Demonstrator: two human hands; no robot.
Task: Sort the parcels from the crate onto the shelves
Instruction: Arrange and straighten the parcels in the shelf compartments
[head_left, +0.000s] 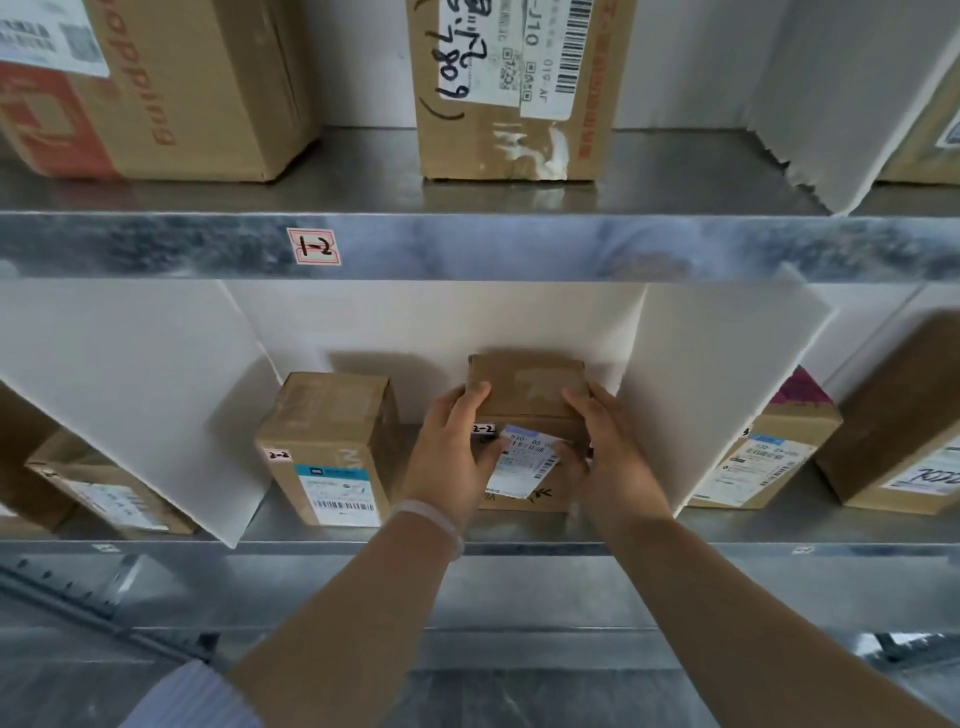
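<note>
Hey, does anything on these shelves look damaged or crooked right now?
Yes. The white divider board on the upper shelf has a ragged, torn lower edge. The middle box up there shows white scuffs where tape looks ripped off. The shipping label on the held parcel sits crooked.

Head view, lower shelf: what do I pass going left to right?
far-left box → left divider → teal-label box → left hand → held box → right hand → right divider → pink-topped box → far-right box
</note>
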